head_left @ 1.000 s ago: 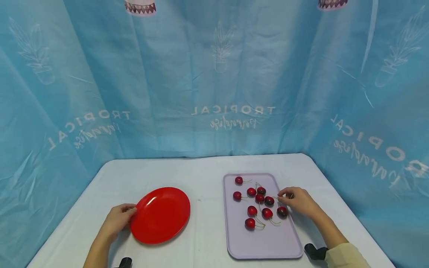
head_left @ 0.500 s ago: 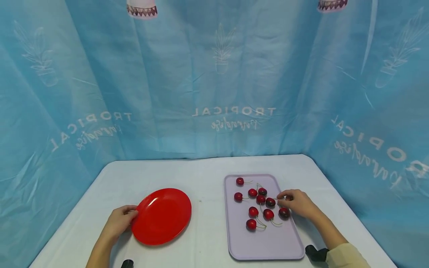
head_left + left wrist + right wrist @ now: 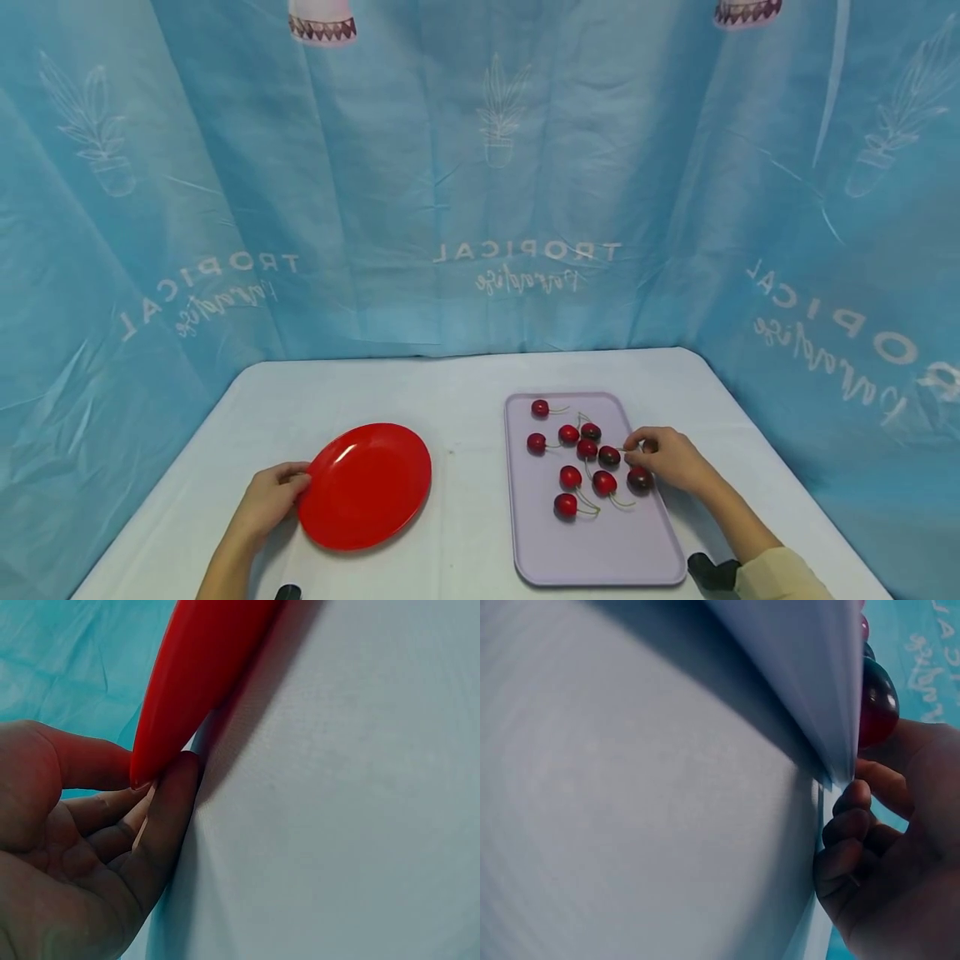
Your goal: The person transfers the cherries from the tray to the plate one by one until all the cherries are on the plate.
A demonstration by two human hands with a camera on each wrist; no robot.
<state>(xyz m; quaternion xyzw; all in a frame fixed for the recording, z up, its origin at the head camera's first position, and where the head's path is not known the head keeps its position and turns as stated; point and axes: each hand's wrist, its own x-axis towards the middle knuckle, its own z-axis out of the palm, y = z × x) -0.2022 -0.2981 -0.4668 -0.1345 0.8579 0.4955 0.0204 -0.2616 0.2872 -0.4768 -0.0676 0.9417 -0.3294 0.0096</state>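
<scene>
In the head view, my left hand [image 3: 272, 493] is at the left rim of a round red plate [image 3: 365, 487]. The left wrist view shows the thumb on one face of the rim and a finger [image 3: 174, 784] against the other, pinching it. My right hand [image 3: 670, 457] is at the right edge of a pale purple tray [image 3: 600, 550], beside a dark cherry [image 3: 640, 479]. In the right wrist view, fingertips [image 3: 851, 793] curl at the tray's edge and grip it; the cherry partly hides the thumb side. Several stemmed cherries [image 3: 604, 483] lie on the tray's far and middle part.
Plate and tray stand apart on a white-covered table [image 3: 468, 500]. A blue printed curtain [image 3: 480, 192] hangs behind the table and along both sides. Black wrist mounts [image 3: 711, 572] show near the front edge.
The head view has shifted slightly, so everything appears a little further right and lower. Hands, plate, tray and cherries keep their places relative to each other.
</scene>
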